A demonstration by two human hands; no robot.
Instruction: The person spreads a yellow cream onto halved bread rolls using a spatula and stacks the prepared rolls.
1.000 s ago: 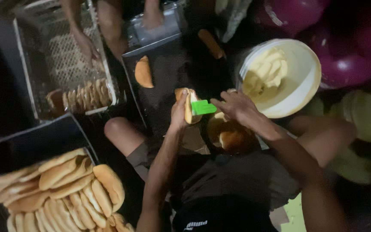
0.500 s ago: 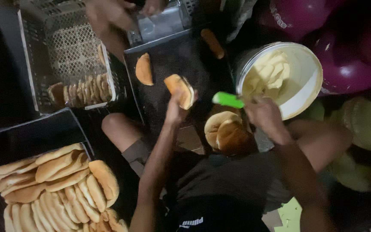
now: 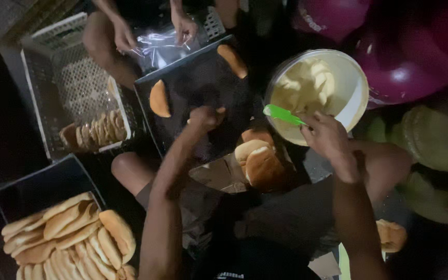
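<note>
Two hands at work between a dark baking tray and a bowl of pale spread

The right hand (image 3: 329,136) has its fingers closed around a green spatula (image 3: 283,114), whose blade reaches over the rim of the white bowl (image 3: 360,98) of creamy filling. The left hand (image 3: 204,118) hovers over the black tray (image 3: 193,88), fingers curled; it seems to hold a bit of bun, though blur hides the grip. Buns (image 3: 257,161) lie stacked near the person's lap, and another person's hands (image 3: 182,27) handle a clear plastic bag (image 3: 156,46) above the tray
</note>
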